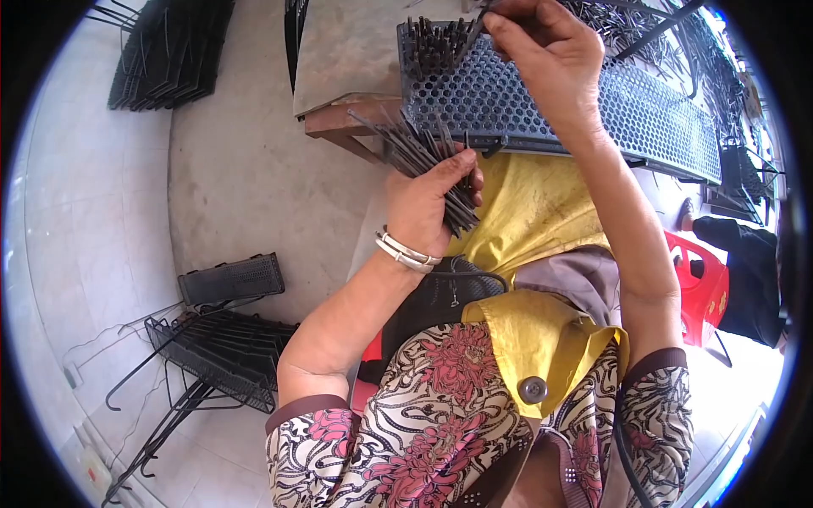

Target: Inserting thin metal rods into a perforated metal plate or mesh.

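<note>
The left hand (428,199) was closed around a bundle of thin dark metal rods (419,152), which fanned out up and to the left from the fist and stuck out below it over a yellow apron (529,212). A pale bangle (406,252) sat on that wrist. The right hand (546,51) was raised over the far edge of a dark perforated tray (593,102), its thumb and fingertips pinched tight on a single rod (476,25) whose lower end pointed down at the holes near the tray's upper left corner. There a small cluster of seated rods (436,42) stood upright in the honeycomb holes, close together. By the look of it the filling had barely begun: only that corner patch was occupied, while nearly all the rest of the tray's holes lay bare, and a good handful of rods waited in the left fist. The tray rested partly on a low brown table (347,59) and partly over the lap. On the floor to the left lay a stack of black wire racks (224,347) with another perforated tray (233,279) leaning beside it, and more dark racks (165,51) were piled at the upper left. A red plastic stool (701,292) stood at the right.
</note>
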The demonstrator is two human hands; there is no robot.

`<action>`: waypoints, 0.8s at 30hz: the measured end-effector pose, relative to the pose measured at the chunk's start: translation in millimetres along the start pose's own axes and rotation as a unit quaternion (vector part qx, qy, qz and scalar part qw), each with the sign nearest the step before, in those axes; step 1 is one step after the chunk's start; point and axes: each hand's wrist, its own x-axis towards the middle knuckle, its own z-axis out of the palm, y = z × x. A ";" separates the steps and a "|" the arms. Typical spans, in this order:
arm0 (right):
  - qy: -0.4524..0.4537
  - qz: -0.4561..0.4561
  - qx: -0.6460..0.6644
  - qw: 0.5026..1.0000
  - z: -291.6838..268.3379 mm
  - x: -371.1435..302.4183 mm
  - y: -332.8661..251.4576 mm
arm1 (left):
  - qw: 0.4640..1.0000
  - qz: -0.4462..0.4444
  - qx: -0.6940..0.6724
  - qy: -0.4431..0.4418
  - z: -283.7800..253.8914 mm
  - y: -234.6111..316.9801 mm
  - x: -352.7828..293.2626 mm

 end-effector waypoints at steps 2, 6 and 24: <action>0.081 -0.098 -0.021 0.992 11.4 -0.3 1.2 | 1.000 0.001 -0.014 0.009 0.9 0.7 -0.3; 0.063 -0.208 -0.083 0.973 15.6 -0.6 0.5 | 1.000 -0.007 -0.001 0.014 0.3 1.8 -1.0; -0.139 -0.286 -0.322 0.891 23.8 -1.4 22.1 | 0.999 0.010 -0.002 0.030 -3.1 -7.0 4.3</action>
